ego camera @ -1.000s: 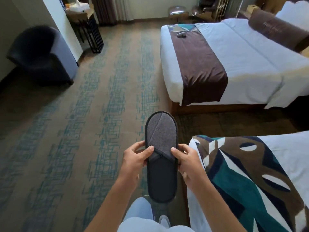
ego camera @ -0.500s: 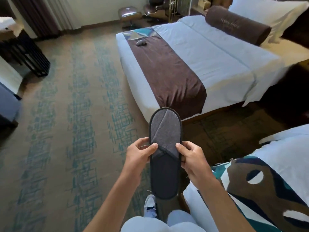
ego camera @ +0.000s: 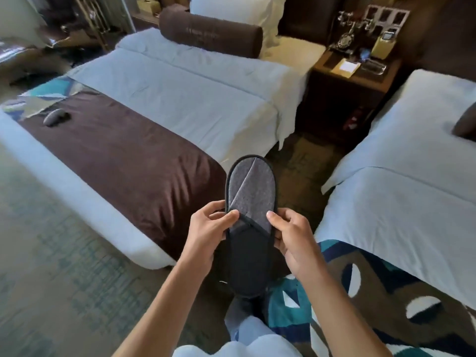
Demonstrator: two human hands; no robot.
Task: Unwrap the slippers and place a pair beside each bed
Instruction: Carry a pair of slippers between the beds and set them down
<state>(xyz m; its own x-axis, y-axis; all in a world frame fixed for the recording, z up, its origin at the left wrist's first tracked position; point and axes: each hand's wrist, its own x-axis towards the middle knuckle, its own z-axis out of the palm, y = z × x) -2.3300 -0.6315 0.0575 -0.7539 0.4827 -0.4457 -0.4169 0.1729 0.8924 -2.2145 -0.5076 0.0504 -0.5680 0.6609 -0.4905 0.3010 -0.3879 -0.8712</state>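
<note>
I hold a grey and black slipper (ego camera: 251, 202) flat and upright in front of me, toe pointing away. My left hand (ego camera: 208, 233) pinches its left edge at the strap and my right hand (ego camera: 292, 239) pinches the right edge. I cannot tell whether a second slipper lies pressed behind it. The far bed (ego camera: 180, 99), white with a brown runner, lies ahead on the left. The near bed (ego camera: 401, 202), with a patterned teal and brown runner, is on my right. The slipper hangs over the carpeted aisle between the two beds.
A dark wooden nightstand (ego camera: 345, 83) with an old-style telephone (ego camera: 346, 39) and a notepad stands at the head of the aisle. A small grey object (ego camera: 52, 117) lies on the far bed's runner. A brown bolster (ego camera: 210, 32) rests against the pillows. Patterned carpet (ego camera: 64, 266) spreads to the left.
My view has swung to the right, from the open floor and armchair to the aisle between the beds and the nightstand. Both hands keep the same hold on the slipper.
</note>
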